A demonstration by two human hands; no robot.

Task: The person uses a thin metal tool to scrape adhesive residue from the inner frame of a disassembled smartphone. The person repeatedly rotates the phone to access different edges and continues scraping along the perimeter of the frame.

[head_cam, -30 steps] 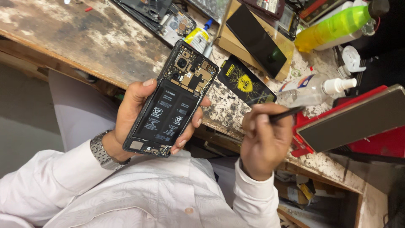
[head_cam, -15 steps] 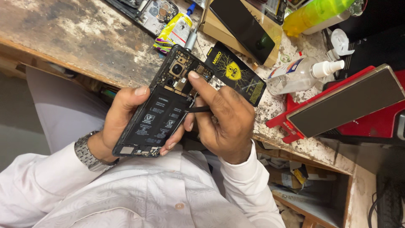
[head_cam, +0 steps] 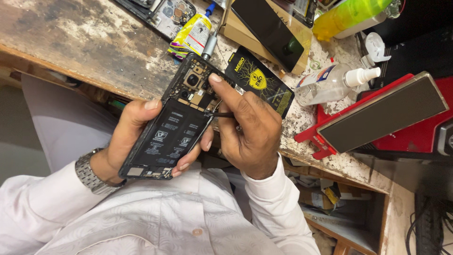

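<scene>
My left hand [head_cam: 132,137] holds an opened black smartphone [head_cam: 172,125] with its back cover off, so the battery and circuit board show. A metal watch sits on that wrist. My right hand [head_cam: 247,127] grips a thin black tool [head_cam: 218,114] whose tip rests on the board just above the battery. The right index finger lies stretched over the phone's upper edge beside the camera module. Both hands hover over the front edge of the worn workbench [head_cam: 85,42].
A black card with a yellow emblem [head_cam: 259,87] lies behind the phone. Farther back are a yellow pouch [head_cam: 192,35], a dark phone on a cardboard box [head_cam: 269,30], a clear spray bottle [head_cam: 332,82], a green-yellow bottle [head_cam: 347,14] and a red stand [head_cam: 382,115].
My right hand has come from the right of the phone onto it, bringing the tool tip to the board. The left hand has kept hold of the phone throughout.
</scene>
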